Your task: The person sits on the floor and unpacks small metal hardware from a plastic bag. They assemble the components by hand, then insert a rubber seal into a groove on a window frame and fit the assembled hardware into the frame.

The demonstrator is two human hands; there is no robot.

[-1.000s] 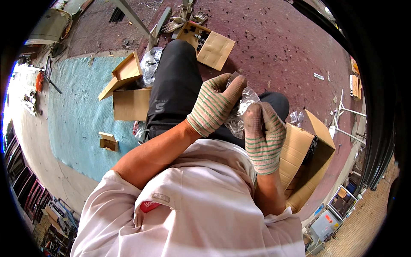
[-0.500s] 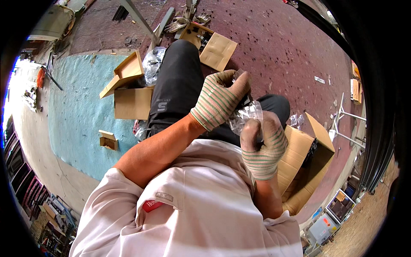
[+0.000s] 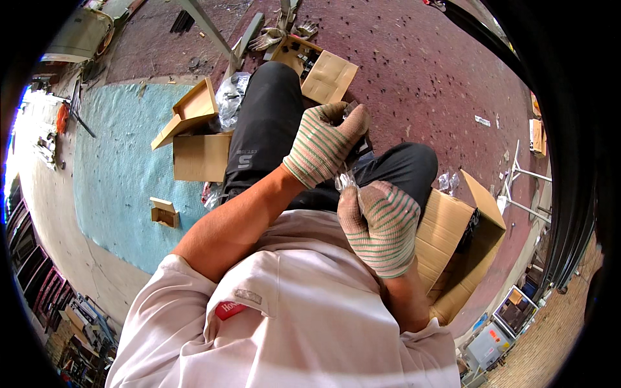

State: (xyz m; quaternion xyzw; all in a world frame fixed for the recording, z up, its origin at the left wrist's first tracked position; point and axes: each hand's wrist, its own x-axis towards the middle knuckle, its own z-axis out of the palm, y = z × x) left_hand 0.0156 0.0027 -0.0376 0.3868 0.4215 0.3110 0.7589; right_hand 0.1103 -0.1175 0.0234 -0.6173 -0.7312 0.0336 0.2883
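Both my hands wear knitted work gloves with green stripes. My left hand (image 3: pixel 325 143) is closed on a small dark object (image 3: pixel 359 147), mostly hidden by the fingers, so its kind does not show. Just below it, my right hand (image 3: pixel 381 226) pinches a crumpled clear plastic bag (image 3: pixel 345 180) between thumb and fingers. The bag stretches up in a narrow bunch toward the left hand. Whether the dark object lies inside the bag I cannot tell. Both hands are above my lap, between my knees.
An open carton (image 3: pixel 330 75) with small black parts lies ahead, beside used gloves (image 3: pixel 265 39). On the blue mat (image 3: pixel 123 174) stand an open cardboard box (image 3: pixel 200 157) and a small box (image 3: pixel 164 212). A large carton (image 3: pixel 446 226) is by my right knee. Small dark bits dot the red floor.
My right hand has moved left, closer to under the left hand. The plastic bag, spread wide before, is now bunched narrow. My left hand has shifted slightly left.
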